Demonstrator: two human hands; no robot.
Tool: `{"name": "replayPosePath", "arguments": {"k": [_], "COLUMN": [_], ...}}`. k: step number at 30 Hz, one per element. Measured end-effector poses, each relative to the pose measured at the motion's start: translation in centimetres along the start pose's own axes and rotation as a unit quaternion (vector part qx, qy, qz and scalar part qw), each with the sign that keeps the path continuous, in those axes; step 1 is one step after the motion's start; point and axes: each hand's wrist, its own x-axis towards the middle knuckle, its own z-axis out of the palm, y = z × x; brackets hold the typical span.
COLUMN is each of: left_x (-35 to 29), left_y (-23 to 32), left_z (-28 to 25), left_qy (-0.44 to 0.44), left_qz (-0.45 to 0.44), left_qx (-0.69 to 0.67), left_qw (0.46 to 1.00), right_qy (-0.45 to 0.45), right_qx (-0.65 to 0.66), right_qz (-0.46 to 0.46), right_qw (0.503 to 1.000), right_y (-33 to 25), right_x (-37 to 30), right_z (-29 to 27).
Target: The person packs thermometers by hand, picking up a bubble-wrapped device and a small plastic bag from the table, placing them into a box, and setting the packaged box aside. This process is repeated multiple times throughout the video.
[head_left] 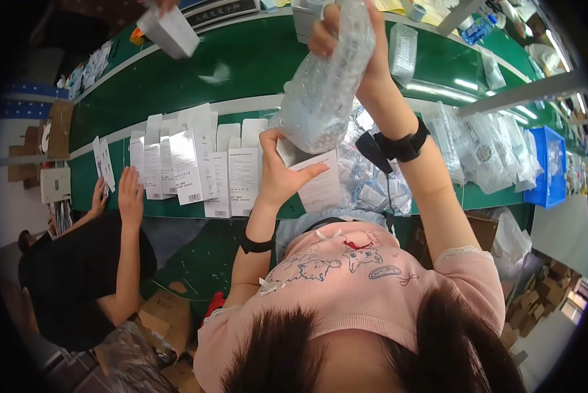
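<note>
We look down at a bubble-wrap bag point(323, 98), raised over the near middle of a green workbench point(238, 59). Our right hand point(372, 49) is closed around its far, upper end, fingers on the left side and palm on the right. Our left hand point(281, 164) grips a white carton point(321, 185) just below, thumb across its near face; the bag's rounded lower end overlaps the carton's opening, and we cannot tell whether it reaches inside. We judge the bag light, soft and springy, its film rather slippery, so a full-handed hold at the gathered upper end suits it better than a pinch; whatever is inside may be fragile. The carton looks like thin, stiff card, easily dented, best held by its side walls near the opening. The bag is clear and glossy, creased, dotted with bubbles, with a pale bluish-white filling showing through, fullest at the bottom. The carton is plain white with small print on its near face.
</note>
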Motion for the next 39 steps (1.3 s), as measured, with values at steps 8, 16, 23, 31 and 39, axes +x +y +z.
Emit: {"name": "replayPosePath", "arguments": {"k": [8,16,23,31,39], "left_x": [-0.6,-0.2,-1.7,-1.8,-3.9], "left_y": [0.1,-1.1,-2.5,-1.8,-6.1], "left_z": [0.0,1.8,1.4,3.0,-2.2], "left_qy": [-0.084,-0.053,-0.103,-0.023,0.083], "left_qz": [0.015,-0.035,-0.136,-0.079,0.085], "left_qx": [0.039,-0.087,-0.174,-0.240,-0.030], "left_qw": [0.996,0.994,0.970,0.967,0.992], "right_qy": [-0.355,0.104,0.037,-0.376,-0.193], "right_qx": [0.112,-0.419,-0.718,-0.635,-0.710], "right_qz": [0.120,-0.158,0.043,0.071,-0.049], "right_qw": [0.920,0.888,0.693,0.671,0.675], "right_y": [-1.6,-0.9,-3.0,-2.6,8.0], "right_x": [-1.7,-3.0,-5.2,-7.6,-2.0], "right_z": [0.1,-3.9,-2.8,-3.0,-10.2]}}
